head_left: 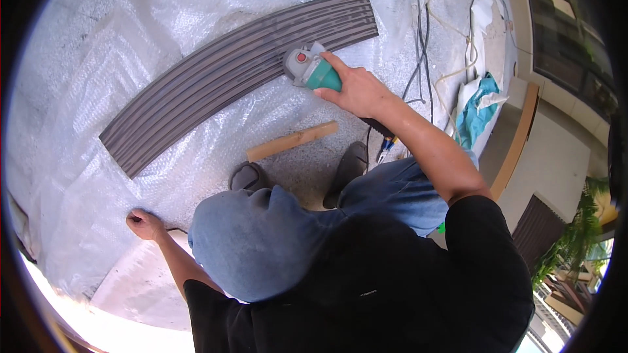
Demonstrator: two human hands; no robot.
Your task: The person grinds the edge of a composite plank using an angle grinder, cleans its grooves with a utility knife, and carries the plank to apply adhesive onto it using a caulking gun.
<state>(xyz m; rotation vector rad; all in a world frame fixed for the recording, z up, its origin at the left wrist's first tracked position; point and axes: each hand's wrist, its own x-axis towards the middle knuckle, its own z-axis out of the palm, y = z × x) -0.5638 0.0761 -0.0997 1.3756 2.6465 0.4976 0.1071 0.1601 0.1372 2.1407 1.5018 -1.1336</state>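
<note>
At 12 o'clock I see the right hand (358,90) grasping the grey-and-teal grinder (315,72) over the edge of the grooved brown board (229,82). At 8, the left hand (146,225) is curled; whether around anything, I cannot tell.

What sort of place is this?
Probably an outdoor work spot, perhaps a yard or terrace. Green leafy plants show at the right, and a green-and-grey handheld power tool is at a long brown grooved panel laid on clear bubble wrap.
</note>
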